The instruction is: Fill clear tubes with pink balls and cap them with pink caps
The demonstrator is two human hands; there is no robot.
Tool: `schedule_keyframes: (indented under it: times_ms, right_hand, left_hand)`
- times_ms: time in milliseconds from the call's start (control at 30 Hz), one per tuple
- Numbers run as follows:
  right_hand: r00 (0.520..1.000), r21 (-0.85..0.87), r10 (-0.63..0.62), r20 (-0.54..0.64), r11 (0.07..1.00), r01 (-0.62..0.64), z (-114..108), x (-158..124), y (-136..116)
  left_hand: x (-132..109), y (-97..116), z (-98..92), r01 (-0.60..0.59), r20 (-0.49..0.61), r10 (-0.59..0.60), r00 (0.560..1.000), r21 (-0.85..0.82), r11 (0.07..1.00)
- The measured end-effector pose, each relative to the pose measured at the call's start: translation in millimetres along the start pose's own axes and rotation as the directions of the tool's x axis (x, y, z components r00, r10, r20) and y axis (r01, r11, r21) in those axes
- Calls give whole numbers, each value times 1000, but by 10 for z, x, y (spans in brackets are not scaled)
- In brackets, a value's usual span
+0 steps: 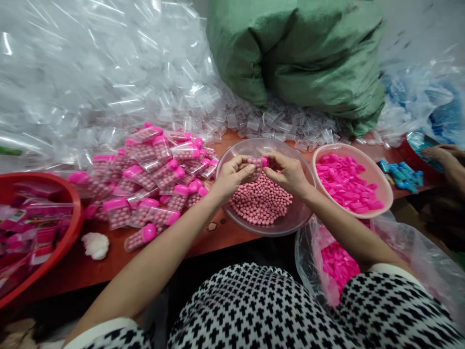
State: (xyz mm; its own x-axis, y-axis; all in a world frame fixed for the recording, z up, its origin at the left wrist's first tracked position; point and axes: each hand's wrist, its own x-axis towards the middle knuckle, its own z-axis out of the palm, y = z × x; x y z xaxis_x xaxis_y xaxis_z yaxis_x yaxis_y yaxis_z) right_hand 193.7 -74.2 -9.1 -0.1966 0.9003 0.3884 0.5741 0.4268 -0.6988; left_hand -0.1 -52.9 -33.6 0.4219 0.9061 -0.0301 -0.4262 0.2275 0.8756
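Over a clear bowl [250, 230] of pink beads [262, 199], both my hands meet at a small clear bottle [254, 166] filled with pink beads. My left hand [234, 173] grips the bottle's body between thumb and fingers. The thumb and fingers of my right hand [288, 172] close on the pink cap [265, 161] at its right end. Whether the cap is fully seated cannot be made out. Left of the bowl lies a heap of filled, pink-capped bottles [145, 177]. A pale pink basin [388, 198] of loose pink caps [350, 182] stands to the right.
Empty clear bottles [90, 72] pile up behind, beside a big green sack [301, 58]. A red basin [74, 213] of pink packets stands at left, near a white lump [95, 245]. A plastic bag [339, 261] of pink pieces is below right. Another person's hand [445, 155] works near blue bottles [403, 175].
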Motion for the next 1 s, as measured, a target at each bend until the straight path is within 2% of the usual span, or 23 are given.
schedule_keyframes:
  times_ms: [100,167,300,433,733,900,1000]
  right_hand:
    - [998,8,-47,-34,999,47,-93,50,-41]
    - [992,2,-121,-24,993,121,-154,100,-77]
    - [951,-152,-289,107,941,303,-217,167,-145]
    - [923,-230,-341,179,897,377,-227,155,-140]
    - [894,-231,-378,240,873,431,-177,36,-54]
    - [845,-187,-428,322,846,499,-188,34,-74]
    - [813,-185,-470,344,815,549,-218,5,-92]
  left_hand:
    - [-7,-46,-22,-84,-12,87,996,158,984]
    - [-6,-78,-39,-135,1,141,990,277,951]
    - [-17,-108,-60,-203,29,212,977,430,880]
    - [-63,-84,-57,-227,10,262,965,533,815]
    - [-141,-36,-2,-266,20,316,948,592,761]
    - [-204,7,19,-302,83,328,941,645,702]
    - [-226,13,29,-316,120,314,942,630,709]
